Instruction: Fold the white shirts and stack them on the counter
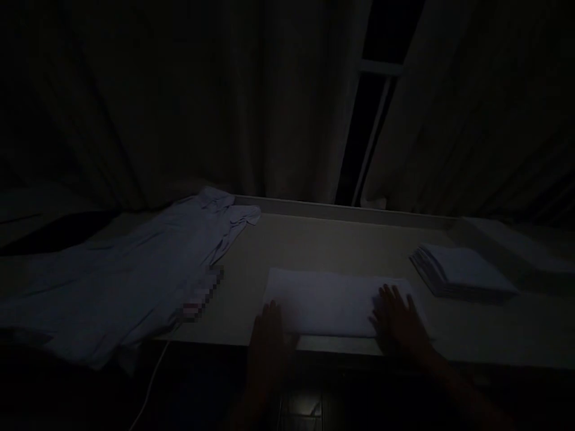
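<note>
A white cloth (332,302), folded into a flat rectangle, lies near the front edge of the pale table. My right hand (399,320) rests on its right end with the fingers spread. At the cloth's left front corner is my left hand (270,338), its fingers stretched forward and flat. Neither hand grasps anything. The picture is very dark, so fine details of the fingers and cloth do not show.
Folded white cloths (471,269) are stacked at the right, beside a pale box-like block (516,245). A loose pale garment (135,275) spreads over the left side and hangs past the table edge (215,342). A white cable (155,374) hangs down. Curtains (287,108) stand behind.
</note>
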Tool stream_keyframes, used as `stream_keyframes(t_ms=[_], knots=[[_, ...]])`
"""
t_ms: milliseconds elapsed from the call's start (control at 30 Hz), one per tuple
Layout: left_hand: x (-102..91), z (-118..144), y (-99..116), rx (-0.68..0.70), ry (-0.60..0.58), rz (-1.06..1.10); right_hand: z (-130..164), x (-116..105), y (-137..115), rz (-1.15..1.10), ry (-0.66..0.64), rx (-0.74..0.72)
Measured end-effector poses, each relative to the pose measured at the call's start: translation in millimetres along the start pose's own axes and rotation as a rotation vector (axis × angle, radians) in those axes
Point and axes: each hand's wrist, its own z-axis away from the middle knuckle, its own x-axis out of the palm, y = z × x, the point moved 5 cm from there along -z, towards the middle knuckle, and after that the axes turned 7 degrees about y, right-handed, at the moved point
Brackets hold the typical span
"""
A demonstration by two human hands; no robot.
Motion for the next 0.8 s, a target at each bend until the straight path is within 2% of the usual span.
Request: stream_keyframes(t_ms=[100, 167, 233, 300, 400, 533, 667, 800], knots=[[1.2, 19, -6, -0.016, 0.005, 0.035, -18, -6, -123, -0.196, -0.076, -0.272], [3.1, 24, -9, -0.02, -0.016, 0.047, -25, -12, -198, -0.329, -0.084, -0.389], [3.0, 23, -8, -0.011, -0.036, 0.065, -32, -15, -255, -0.428, -0.097, -0.469], [0.3, 17, -6, -0.006, -0.034, 0.087, -41, -12, -289, -0.466, -0.131, -0.491], [-2.7, 12, -3, 0.003, -0.01, 0.131, -62, 1, -308, -0.449, -0.193, -0.481], [3.4, 22, -8, -0.038, 0.039, 0.168, -103, 17, -308, -0.399, -0.238, -0.416], [10.4, 33, -12, -0.043, 0.036, 0.164, -141, 30, -310, -0.376, -0.218, -0.365], [8.6, 30, -13, -0.058, 0.017, 0.154, -160, 43, -313, -0.349, -0.2, -0.329]])
